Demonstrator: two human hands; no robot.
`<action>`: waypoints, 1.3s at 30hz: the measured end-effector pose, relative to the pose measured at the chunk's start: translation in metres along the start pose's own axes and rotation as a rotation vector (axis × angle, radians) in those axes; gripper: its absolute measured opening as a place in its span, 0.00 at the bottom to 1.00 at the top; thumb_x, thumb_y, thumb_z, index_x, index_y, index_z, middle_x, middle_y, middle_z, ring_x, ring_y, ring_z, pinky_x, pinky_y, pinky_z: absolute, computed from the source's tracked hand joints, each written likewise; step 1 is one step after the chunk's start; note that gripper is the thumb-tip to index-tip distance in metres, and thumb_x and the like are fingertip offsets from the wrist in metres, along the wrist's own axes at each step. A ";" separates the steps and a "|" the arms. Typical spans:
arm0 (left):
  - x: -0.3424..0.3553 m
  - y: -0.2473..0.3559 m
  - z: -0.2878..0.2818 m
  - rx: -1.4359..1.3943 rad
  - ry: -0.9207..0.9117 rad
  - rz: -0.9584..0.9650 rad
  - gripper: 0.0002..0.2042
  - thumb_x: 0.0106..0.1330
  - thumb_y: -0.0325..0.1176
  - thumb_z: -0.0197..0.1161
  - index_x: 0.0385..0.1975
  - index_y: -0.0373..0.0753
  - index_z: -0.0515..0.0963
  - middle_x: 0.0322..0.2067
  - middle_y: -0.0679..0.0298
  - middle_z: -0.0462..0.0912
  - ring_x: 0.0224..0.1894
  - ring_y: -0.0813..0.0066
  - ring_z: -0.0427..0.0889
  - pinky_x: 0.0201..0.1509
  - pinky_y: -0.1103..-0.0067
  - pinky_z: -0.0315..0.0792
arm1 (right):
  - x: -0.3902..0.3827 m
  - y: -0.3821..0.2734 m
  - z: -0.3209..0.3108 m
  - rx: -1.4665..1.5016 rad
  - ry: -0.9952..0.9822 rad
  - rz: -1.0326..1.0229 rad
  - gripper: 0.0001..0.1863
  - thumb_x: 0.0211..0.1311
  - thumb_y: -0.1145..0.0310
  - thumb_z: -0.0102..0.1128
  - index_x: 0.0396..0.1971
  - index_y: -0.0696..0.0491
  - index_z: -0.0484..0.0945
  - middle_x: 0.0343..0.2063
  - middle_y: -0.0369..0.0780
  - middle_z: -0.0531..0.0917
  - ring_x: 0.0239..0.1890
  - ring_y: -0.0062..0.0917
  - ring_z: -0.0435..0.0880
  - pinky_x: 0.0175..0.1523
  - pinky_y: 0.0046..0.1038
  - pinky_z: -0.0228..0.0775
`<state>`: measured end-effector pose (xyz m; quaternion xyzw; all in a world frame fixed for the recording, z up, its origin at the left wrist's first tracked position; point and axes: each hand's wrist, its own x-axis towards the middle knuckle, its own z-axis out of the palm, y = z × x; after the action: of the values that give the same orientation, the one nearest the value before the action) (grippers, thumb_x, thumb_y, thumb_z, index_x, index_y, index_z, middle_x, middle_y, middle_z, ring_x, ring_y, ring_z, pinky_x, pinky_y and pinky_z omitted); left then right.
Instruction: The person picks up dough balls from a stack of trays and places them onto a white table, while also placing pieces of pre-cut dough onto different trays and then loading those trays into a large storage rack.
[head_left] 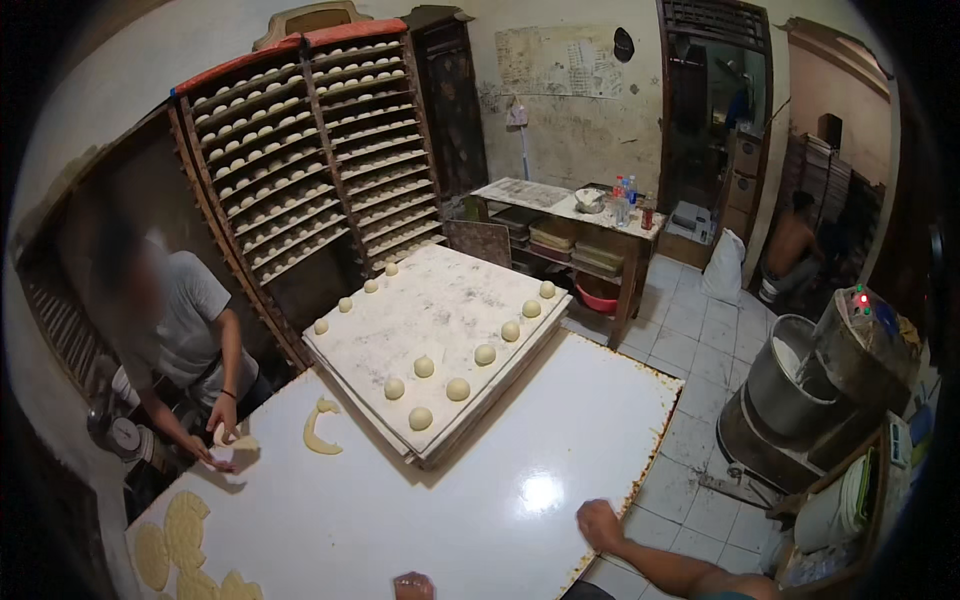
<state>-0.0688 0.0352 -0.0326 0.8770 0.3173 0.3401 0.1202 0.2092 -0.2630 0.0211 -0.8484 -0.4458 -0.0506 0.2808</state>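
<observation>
My right hand (600,525) rests curled near the right edge of the white worktop (400,520); whatever it may hold is hidden. At the bottom edge, my left hand (413,586) shows only partly, fingers curled, contents unclear. Ahead, a stack of floured boards (450,300) carries several round dough balls (420,418). Flattened dough pieces (185,525) lie at the lower left, with a curved strip (320,435) beside the boards.
A co-worker (180,330) at left handles dough. A rack of dough trays (310,150) stands behind, a wooden table (630,235) at back. At right are a metal mixer (760,420), a white sack (722,270), shelving (840,510) and another person (795,245).
</observation>
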 end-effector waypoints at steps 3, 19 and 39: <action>0.030 -0.001 -0.009 0.034 0.043 -0.245 0.03 0.51 0.23 0.58 0.19 0.31 0.73 0.29 0.50 0.76 0.38 0.53 0.73 0.41 0.66 0.68 | 0.047 -0.010 -0.018 -0.025 0.322 0.342 0.03 0.48 0.76 0.55 0.22 0.60 0.76 0.28 0.47 0.78 0.38 0.40 0.74 0.46 0.37 0.66; -0.010 0.084 -0.029 -0.092 0.182 -0.584 0.06 0.58 0.20 0.56 0.34 0.33 0.71 0.38 0.60 0.73 0.41 0.72 0.68 0.47 0.76 0.68 | 0.194 0.057 -0.095 1.395 -0.023 0.851 0.23 0.58 0.77 0.46 0.56 0.62 0.68 0.41 0.43 0.78 0.39 0.26 0.79 0.47 0.22 0.73; 0.491 0.200 0.132 -0.014 -0.369 0.189 0.18 0.59 0.31 0.58 0.50 0.35 0.72 0.53 0.49 0.70 0.58 0.48 0.65 0.61 0.60 0.60 | 0.394 0.117 -0.116 0.788 0.261 0.163 0.19 0.57 0.74 0.55 0.49 0.61 0.71 0.48 0.44 0.75 0.52 0.31 0.73 0.59 0.31 0.62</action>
<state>0.3937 0.1956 0.2108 0.9495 0.2038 0.1857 0.1498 0.5554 -0.0887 0.1997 -0.6953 -0.3232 0.0392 0.6408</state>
